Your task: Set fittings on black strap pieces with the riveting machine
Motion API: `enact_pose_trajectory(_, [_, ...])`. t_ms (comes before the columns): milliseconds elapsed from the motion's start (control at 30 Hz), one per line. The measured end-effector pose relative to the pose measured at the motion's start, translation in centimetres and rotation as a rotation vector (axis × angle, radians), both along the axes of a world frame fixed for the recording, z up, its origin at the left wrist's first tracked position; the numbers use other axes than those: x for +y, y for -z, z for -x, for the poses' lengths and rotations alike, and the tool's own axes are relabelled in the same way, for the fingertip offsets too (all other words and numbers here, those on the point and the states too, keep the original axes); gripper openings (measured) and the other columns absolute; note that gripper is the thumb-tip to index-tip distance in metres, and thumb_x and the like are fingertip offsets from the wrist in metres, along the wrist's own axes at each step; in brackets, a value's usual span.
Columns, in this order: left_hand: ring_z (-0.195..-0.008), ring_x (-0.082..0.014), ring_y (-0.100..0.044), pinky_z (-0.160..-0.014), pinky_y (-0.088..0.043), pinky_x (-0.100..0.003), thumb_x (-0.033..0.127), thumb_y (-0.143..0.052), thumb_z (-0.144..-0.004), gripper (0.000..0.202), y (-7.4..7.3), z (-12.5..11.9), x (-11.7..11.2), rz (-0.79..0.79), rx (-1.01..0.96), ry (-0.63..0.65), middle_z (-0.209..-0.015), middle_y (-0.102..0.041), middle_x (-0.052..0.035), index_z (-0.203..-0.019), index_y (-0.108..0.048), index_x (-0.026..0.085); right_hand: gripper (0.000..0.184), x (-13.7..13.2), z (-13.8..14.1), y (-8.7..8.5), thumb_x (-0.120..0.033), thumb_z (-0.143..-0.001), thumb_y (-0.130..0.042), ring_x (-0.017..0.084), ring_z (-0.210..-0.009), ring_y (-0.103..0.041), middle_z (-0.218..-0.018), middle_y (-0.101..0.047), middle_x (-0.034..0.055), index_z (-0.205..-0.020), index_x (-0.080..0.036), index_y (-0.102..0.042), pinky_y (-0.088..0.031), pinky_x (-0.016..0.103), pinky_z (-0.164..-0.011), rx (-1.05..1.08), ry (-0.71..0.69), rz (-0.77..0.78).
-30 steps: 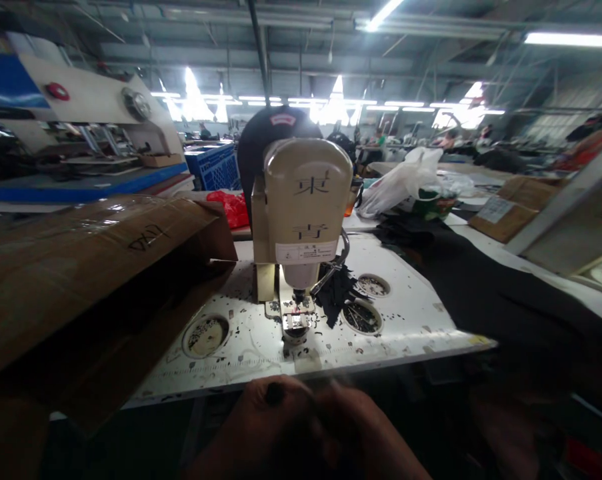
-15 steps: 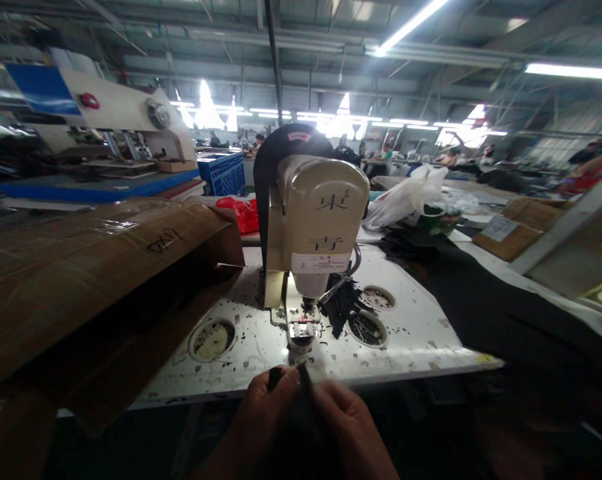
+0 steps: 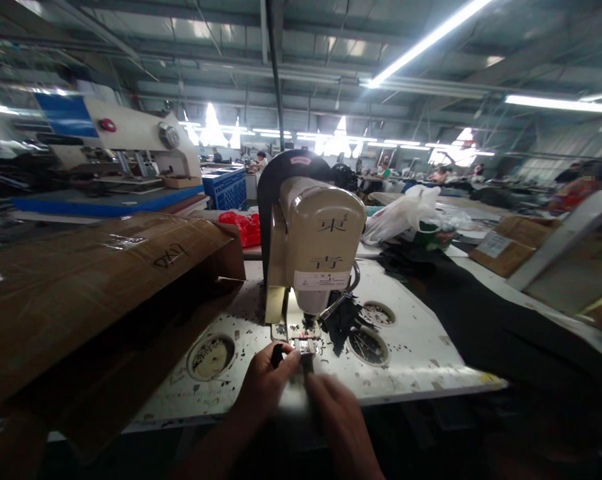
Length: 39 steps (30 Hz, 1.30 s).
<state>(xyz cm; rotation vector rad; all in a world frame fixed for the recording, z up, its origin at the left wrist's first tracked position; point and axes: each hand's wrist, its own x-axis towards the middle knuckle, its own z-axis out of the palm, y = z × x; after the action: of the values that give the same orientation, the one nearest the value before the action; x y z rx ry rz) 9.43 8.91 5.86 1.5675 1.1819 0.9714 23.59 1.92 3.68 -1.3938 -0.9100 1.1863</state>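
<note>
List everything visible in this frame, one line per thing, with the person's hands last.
Sewing machine: one, beige, centre of the table.
Table: one, white, speckled with scraps.
Round holes: three, set in the tabletop.
Dark fabric scraps: one heap, right of the needle.
Cardboard box: one, brown, left.
Red bag: one, behind the box.
Blue crate: one, back left.
White plastic bag: one, back right.
Black cloth: one, right.
Left hand: at the needle plate, pinching a small dark piece.
Right hand: beside it, blurred.
</note>
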Motion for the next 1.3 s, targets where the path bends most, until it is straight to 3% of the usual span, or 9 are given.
enact_pose_trajectory(133, [-0.068, -0.0152, -0.047, -0.065, -0.037, -0.027, 0.055, -0.058, -0.086, 0.039, 0.2, 0.5, 1.4, -0.104, 0.117, -0.131, -0.071, -0.052, 0.0016, -0.091, -0.064, 0.017, 0.045, 1.6, 0.1, 0.1, -0.059, -0.082, -0.061, 0.016, -0.061, -0.048, -0.063, -0.053, 0.0013, -0.072, -0.016, -0.065, -0.035, 0.026, -0.053, 0.004, 0.031, 0.043])
enact_pose_trajectory(267, [-0.067, -0.0164, -0.049, -0.066, -0.039, -0.028, 0.058, -0.059, -0.081, 0.048, 0.6, 0.0, 2.6, -0.067, 0.168, -0.121, -0.070, -0.051, 0.0023, -0.104, -0.064, 0.017, 0.042, 2.8, 0.2, 1.1, -0.056, -0.081, -0.061, 0.015, -0.056, -0.049, -0.060, -0.054, 0.0015, -0.068, -0.016, -0.063, -0.035, 0.027, -0.051, 0.018, 0.043, 0.045])
enact_pose_trajectory(433, [-0.071, -0.0196, -0.056, -0.069, -0.041, -0.031, 0.054, -0.069, -0.072, 0.059, 1.0, -1.4, 4.1, 0.003, 0.234, -0.109, -0.077, -0.061, -0.0014, -0.118, -0.066, 0.016, 0.045, 3.7, 0.3, 1.9, -0.061, -0.077, -0.064, 0.016, -0.056, -0.050, -0.062, -0.059, 0.0027, -0.073, -0.016, -0.065, -0.038, 0.028, -0.052, 0.102, 0.020, 0.031])
enact_pose_trajectory(533, [-0.078, -0.0205, -0.060, -0.072, -0.042, -0.030, 0.046, -0.070, -0.072, 0.049, 1.1, -1.9, 4.7, 0.013, 0.249, -0.081, -0.085, -0.067, -0.0043, -0.111, -0.068, 0.016, 0.045, 3.9, 0.4, 1.8, -0.061, -0.075, -0.066, 0.014, -0.054, -0.049, -0.060, -0.058, 0.0013, -0.074, -0.016, -0.062, -0.036, 0.027, -0.050, 0.152, 0.029, 0.021])
enact_pose_trajectory(633, [-0.083, -0.0206, -0.062, -0.075, -0.042, -0.029, 0.048, -0.067, -0.077, 0.040, 1.2, -2.2, 5.0, -0.014, 0.249, -0.075, -0.091, -0.070, -0.0058, -0.101, -0.069, 0.016, 0.042, 3.7, 0.5, 1.5, -0.058, -0.076, -0.066, 0.013, -0.051, -0.049, -0.056, -0.054, -0.0018, -0.071, -0.017, -0.056, -0.034, 0.025, -0.048, 0.178, 0.042, 0.025])
enact_pose_trajectory(933, [-0.085, -0.0220, -0.064, -0.078, -0.044, -0.031, 0.051, -0.064, -0.082, 0.043, 1.9, -2.4, 4.9, -0.074, 0.237, -0.132, -0.097, -0.073, -0.0076, -0.107, -0.071, 0.018, 0.041, 2.7, 0.1, 0.7, -0.057, -0.077, -0.062, 0.013, -0.051, -0.047, -0.055, -0.051, -0.0019, -0.067, -0.018, -0.056, -0.036, 0.026, -0.049, 0.070, 0.030, 0.005])
enact_pose_trajectory(1033, [-0.079, -0.0208, -0.063, -0.075, -0.045, -0.030, 0.053, -0.064, -0.082, 0.044, 2.1, -2.4, 4.8, -0.093, 0.189, -0.134, -0.091, -0.072, -0.0070, -0.105, -0.071, 0.016, 0.042, 2.8, 0.1, 0.7, -0.058, -0.077, -0.061, 0.014, -0.051, -0.047, -0.055, -0.050, -0.0013, -0.065, -0.020, -0.051, -0.037, 0.027, -0.049, 0.092, 0.020, 0.000])
enact_pose_trajectory(1133, [-0.076, -0.0203, -0.063, -0.074, -0.046, -0.030, 0.056, -0.059, -0.083, 0.044, 1.8, -2.1, 4.6, -0.129, 0.119, -0.144, -0.084, -0.071, -0.0064, -0.098, -0.069, 0.015, 0.042, 2.8, 0.2, 0.5, -0.059, -0.079, -0.059, 0.014, -0.048, -0.047, -0.053, -0.052, -0.0008, -0.067, -0.020, -0.053, -0.035, 0.027, -0.047, 0.099, 0.001, 0.007])
enact_pose_trajectory(1300, [-0.090, -0.0215, -0.065, -0.085, -0.047, -0.031, 0.051, -0.055, -0.087, 0.039, 1.0, -0.4, 3.1, -0.170, 0.039, -0.243, -0.091, -0.072, -0.0071, -0.093, -0.070, 0.016, 0.038, 2.7, 0.4, 0.0, -0.054, -0.080, -0.058, 0.012, -0.048, -0.048, -0.054, -0.048, -0.0027, -0.065, -0.019, -0.051, -0.033, 0.025, -0.046, 0.058, 0.041, -0.010])
